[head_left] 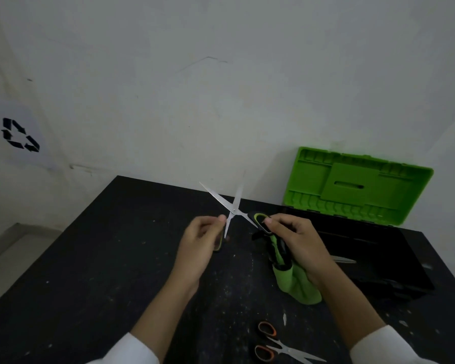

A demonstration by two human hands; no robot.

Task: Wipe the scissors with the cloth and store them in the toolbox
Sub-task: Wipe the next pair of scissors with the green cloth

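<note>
Each hand, left hand [200, 241] and right hand [294, 243], pinches one handle, spreading the green-handled scissors [234, 210] wide above the table [103, 258] (likely baring blades for wiping); the cloth [294, 282] bunches under the right palm, beside the open toolbox [363, 185].

Shiny metal scissors [234, 206], soft green cloth [297, 285], glossy plastic toolbox [357, 185], matt speckled table [103, 258].

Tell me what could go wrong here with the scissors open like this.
The open scissors are held up by both handles, bare blades pointing away; a slipping left hand or right hand could get cut. The cloth hangs bunched in the right hand's grip, so it may drop or snag.
</note>
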